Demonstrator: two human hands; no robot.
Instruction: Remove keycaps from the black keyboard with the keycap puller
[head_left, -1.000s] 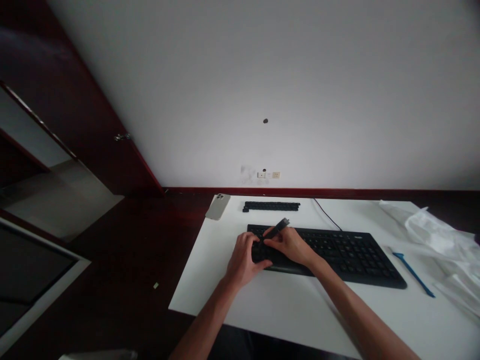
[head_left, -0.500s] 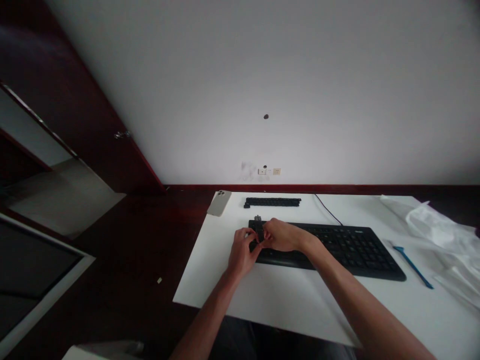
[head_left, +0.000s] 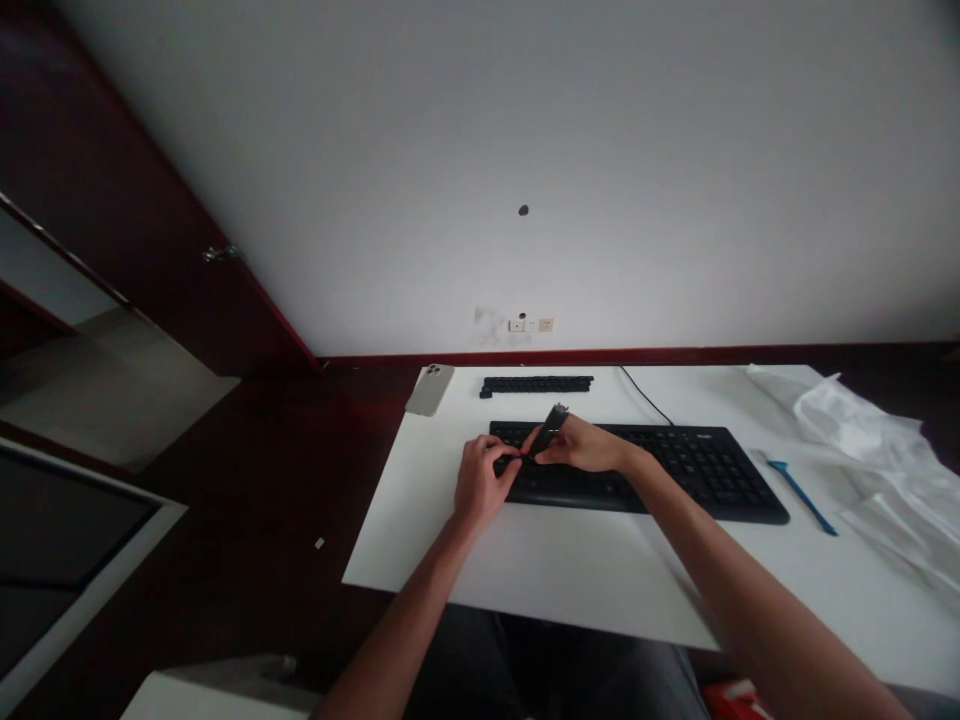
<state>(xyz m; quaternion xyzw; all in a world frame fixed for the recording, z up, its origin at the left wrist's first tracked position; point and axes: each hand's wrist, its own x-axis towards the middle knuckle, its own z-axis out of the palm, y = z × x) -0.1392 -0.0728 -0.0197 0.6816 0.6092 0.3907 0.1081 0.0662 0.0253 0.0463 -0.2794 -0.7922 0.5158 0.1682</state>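
Now the right hand [head_left: 581,446] has its fingers pinched on a small black plastic stick [head_left: 553,425] above a long black keyboard [head_left: 694,470]; the left hand [head_left: 480,480] curls nearby, its grip unclear.

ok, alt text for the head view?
The right hand pinches a small dark strip above a black keyboard, the left hand close beside it. A row of black keys and a smartphone lie beyond on the white table.
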